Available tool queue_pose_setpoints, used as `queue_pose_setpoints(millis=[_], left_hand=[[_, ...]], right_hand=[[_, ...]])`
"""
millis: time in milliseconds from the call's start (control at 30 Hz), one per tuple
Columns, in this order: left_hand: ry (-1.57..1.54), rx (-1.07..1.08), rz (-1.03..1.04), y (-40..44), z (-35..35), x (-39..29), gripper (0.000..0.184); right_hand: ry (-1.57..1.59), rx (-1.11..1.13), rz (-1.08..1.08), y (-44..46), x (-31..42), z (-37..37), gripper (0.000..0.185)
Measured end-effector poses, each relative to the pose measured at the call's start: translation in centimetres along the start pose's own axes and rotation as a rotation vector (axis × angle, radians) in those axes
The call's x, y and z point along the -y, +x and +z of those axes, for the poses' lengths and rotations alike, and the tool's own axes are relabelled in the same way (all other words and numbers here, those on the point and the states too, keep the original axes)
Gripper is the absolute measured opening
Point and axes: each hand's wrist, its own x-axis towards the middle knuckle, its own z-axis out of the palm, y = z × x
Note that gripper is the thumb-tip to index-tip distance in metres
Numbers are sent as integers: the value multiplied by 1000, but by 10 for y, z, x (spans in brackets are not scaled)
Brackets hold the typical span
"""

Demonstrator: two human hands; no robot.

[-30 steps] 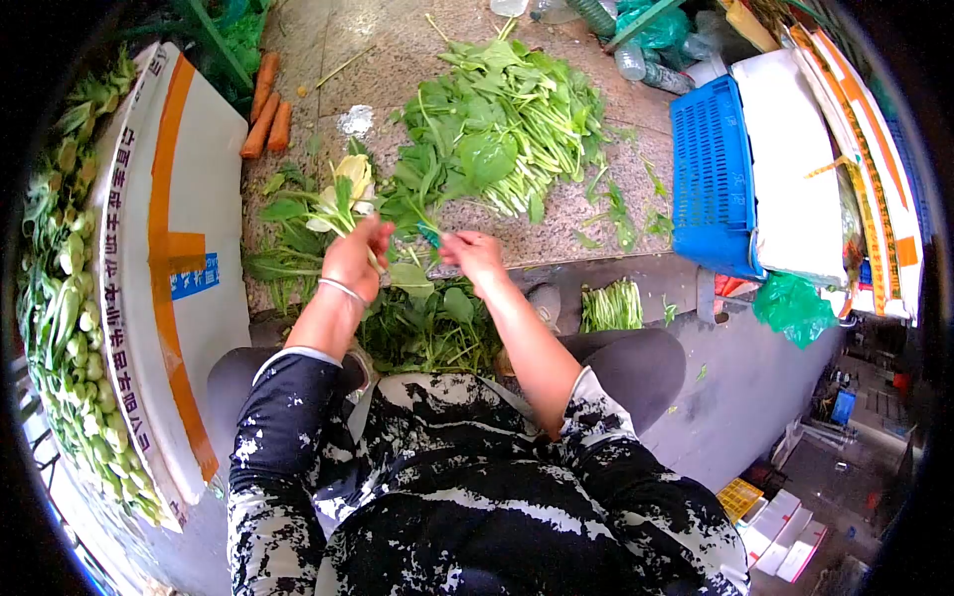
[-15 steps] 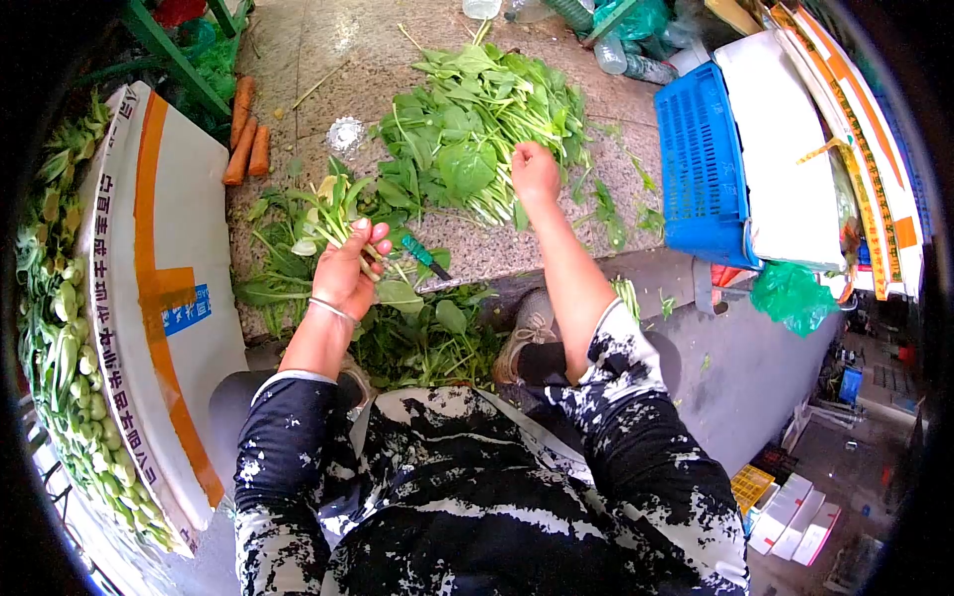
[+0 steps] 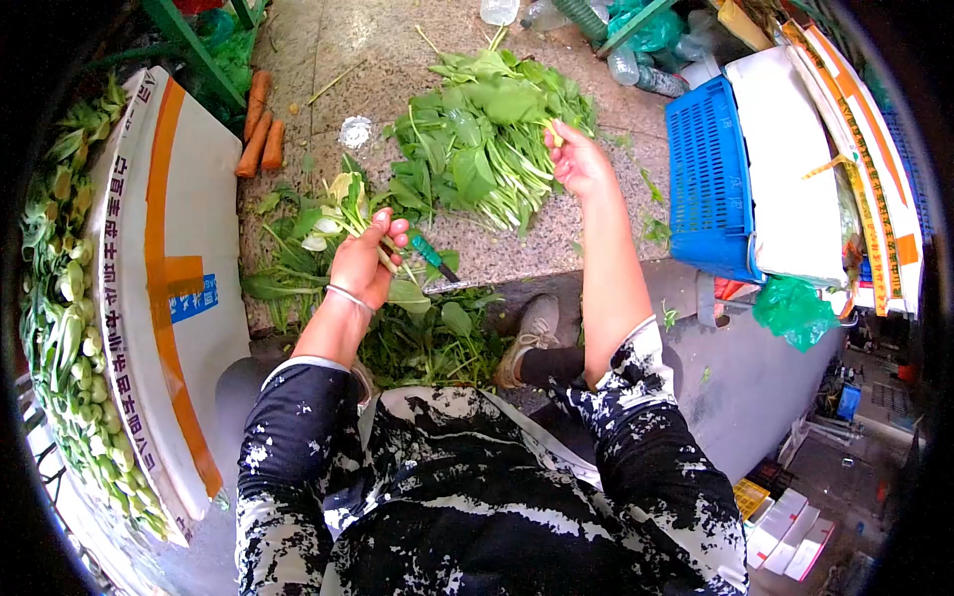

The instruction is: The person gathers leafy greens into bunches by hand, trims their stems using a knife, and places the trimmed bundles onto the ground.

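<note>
My left hand [image 3: 370, 260] is closed around a small bunch of leafy greens [image 3: 346, 206] with pale stems and some yellowish leaves. My right hand [image 3: 578, 161] pinches the stem end of a leafy stalk at the right side of the large pile of greens [image 3: 477, 164]. Beside my left hand, a green-handled tool with a dark tip [image 3: 430, 255] lies at the edge of the stone surface [image 3: 497, 260]. Loose leaves [image 3: 283, 260] spread on the left, and more greens [image 3: 427, 343] lie below the edge between my feet.
Carrots [image 3: 260, 134] and crumpled foil [image 3: 355, 131] lie at the back left. A white box [image 3: 199, 209] stands left, with vegetables [image 3: 79, 368] beyond it. On the right are a blue crate [image 3: 711, 179], white foam boxes [image 3: 785, 159] and a green bag [image 3: 795, 310].
My right hand has moved from beside my left hand to the right side of the pile and taken hold of a stalk. The green-handled tool now shows uncovered on the stone.
</note>
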Motion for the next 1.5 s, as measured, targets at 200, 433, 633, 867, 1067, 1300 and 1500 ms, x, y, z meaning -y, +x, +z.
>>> queue_pose_setpoints(millis=[200,433,633,867,1067,1300,1500], left_hand=[[27,4,-66,6,-2,12,15],[119,66,-114,13,1,28,26],[167,25,-58,12,-5,20,16],[80,115,-30,0,11,6,18],[-111,149,-8,14,2,20,17],[-93,111,-86,7,-3,16,18],[-221,172,-88,18,-9,26,20]], right_hand=[[116,81,84,-19,-59,6,14],[-488,100,-472,-87,-162,84,23],[-739,-243,-678,-45,-124,35,15],[-1601,-516,-607,10,-93,-34,47],[-1681,-568,-555,31,-99,-48,24],[-1557,-336,-378,17,-47,-52,22],[-566,-108,-235,-43,8,-18,23]])
